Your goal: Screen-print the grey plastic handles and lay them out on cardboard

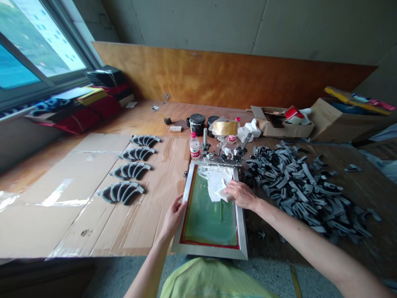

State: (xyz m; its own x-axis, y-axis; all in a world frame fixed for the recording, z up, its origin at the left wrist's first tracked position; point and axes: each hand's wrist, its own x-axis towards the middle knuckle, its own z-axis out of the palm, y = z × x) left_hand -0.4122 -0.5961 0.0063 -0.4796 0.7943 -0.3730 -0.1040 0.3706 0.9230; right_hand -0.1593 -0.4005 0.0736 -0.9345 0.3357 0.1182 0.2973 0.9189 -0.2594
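Observation:
A screen printing frame with silver metal sides and green mesh lies in front of me, its far end at a metal clamp. White ink is smeared over the far part of the mesh. My left hand grips the frame's left side, fingers at its edge. My right hand is closed on a white flat piece, pressed against the mesh at the ink's right side. Whether that piece is a folded cloth or a scraper, I cannot tell.
Grey curved parts lie in several fanned rows on cardboard at left. A large heap of similar parts covers the right. Behind the frame stand a bottle, a black tub, a tape roll and open boxes.

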